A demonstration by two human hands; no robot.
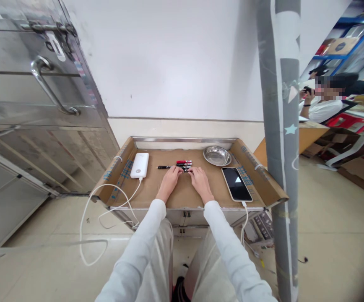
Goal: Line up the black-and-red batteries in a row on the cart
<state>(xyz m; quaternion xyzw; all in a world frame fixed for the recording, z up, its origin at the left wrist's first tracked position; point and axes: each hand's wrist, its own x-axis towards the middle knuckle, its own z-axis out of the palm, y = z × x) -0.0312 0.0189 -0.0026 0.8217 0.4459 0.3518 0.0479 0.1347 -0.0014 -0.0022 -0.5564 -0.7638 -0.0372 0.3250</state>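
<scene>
My left hand [170, 181] and my right hand [200, 182] meet near the middle of a cardboard-lined tabletop [188, 197]. Their fingertips are closed on the two ends of a dark pen [185, 170], which they partly cover. Just beyond the fingers lie red pens [184, 162], side by side with darker ones. Another black pen [164, 167] sticks out to the left, above my left hand, its right part hidden by the fingers.
A white power bank [139, 165] with a cable lies at the left, and a plugged-in phone [237, 184] at the right. Behind the phone sits a steel bowl [217, 155]. Cardboard sides edge the table. A wrapped pole [282, 147] stands at the right; a person [323, 105] sits beyond.
</scene>
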